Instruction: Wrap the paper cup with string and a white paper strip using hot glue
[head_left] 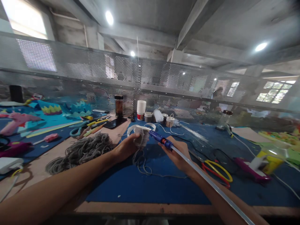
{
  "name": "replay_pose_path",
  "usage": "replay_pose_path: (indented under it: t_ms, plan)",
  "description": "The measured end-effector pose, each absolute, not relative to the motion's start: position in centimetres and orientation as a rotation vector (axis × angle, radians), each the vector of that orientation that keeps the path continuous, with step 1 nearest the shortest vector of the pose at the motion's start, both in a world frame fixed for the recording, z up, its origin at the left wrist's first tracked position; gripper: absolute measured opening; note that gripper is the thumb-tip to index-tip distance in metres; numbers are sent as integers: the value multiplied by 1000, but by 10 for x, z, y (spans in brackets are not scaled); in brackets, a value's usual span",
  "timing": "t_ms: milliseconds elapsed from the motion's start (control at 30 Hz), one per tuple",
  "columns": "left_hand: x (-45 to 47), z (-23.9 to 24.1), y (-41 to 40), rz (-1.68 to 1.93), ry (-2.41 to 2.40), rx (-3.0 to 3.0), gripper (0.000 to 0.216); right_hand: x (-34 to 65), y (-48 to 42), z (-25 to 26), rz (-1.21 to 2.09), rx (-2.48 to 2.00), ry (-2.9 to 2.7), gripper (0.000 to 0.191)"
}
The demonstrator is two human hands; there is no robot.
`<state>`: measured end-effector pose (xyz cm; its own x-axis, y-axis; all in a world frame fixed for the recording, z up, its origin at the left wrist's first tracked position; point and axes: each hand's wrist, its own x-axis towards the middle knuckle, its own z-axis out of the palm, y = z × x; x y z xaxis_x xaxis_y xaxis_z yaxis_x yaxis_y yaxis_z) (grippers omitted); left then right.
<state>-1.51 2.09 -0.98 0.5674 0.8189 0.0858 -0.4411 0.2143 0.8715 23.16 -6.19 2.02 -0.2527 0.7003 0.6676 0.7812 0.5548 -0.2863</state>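
Observation:
My left hand (126, 146) is closed round a small white cup (142, 140) near the middle of the mat. Thin grey yarn (145, 170) hangs from the cup and trails in loops to the right. In my right hand (177, 153) is a blue glue gun (161, 139), its tip pointing left at the cup's rim. Whether the tip touches the rim I cannot tell. A long clear glue stick (208, 181) runs out of the gun's back, over my right forearm. Left of the cup lies a heap of grey yarn (90, 148).
Scissors with red and yellow handles (219, 172) lie right of my right hand. Stacked paper cups (141, 109), small yarn-wrapped cups (170, 121) and a dark jar (119, 106) stand at the back. A phone (115, 122) lies flat. A pink glue gun (20, 122) is far left.

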Motion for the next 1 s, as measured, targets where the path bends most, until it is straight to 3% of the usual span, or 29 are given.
replay_pose_path:
  t_ms: [1000]
  plan:
    - [-16, -11, 22, 917, 392, 1042, 40, 233, -60, 19, -149, -1196, -2027, 28]
